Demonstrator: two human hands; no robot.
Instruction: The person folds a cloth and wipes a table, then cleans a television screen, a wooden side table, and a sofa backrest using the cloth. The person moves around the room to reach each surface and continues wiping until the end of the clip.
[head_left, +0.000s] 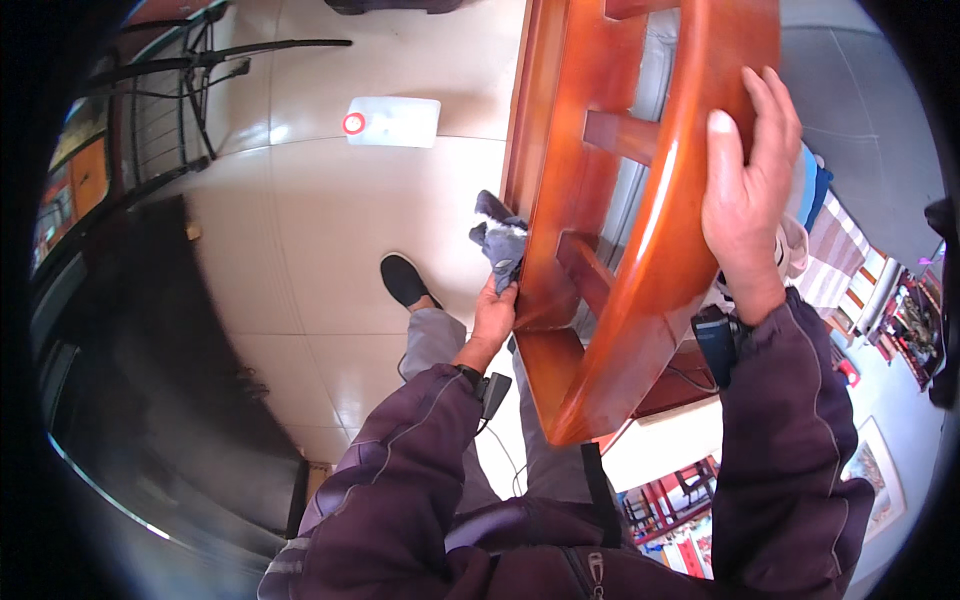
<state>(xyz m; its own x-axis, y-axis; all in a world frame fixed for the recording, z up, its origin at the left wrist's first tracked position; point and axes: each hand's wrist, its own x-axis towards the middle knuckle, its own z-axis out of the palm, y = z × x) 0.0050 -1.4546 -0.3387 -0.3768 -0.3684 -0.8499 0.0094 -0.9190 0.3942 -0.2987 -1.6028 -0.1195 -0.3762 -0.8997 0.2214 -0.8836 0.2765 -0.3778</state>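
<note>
My left hand (494, 319) grips a crumpled grey cloth (504, 246) with dark and white patches, low against the outer side of a wooden armchair or sofa arm. My right hand (752, 176) lies on the broad, curved top of the glossy reddish-brown wooden armrest (675, 217), thumb apart from the fingers and nothing held. Short wooden crosspieces (621, 136) join the top to the lower frame, with gaps between them. Part of the cloth is hidden by my fingers.
A translucent plastic jug (394, 121) with a red cap is on the tiled floor (315, 247). A black metal rack (191, 71) stands at upper left, a large dark glossy piece of furniture (157, 360) at left. Folded textiles (832, 240) lie beyond the armrest. A cable (510, 457) hangs near my legs.
</note>
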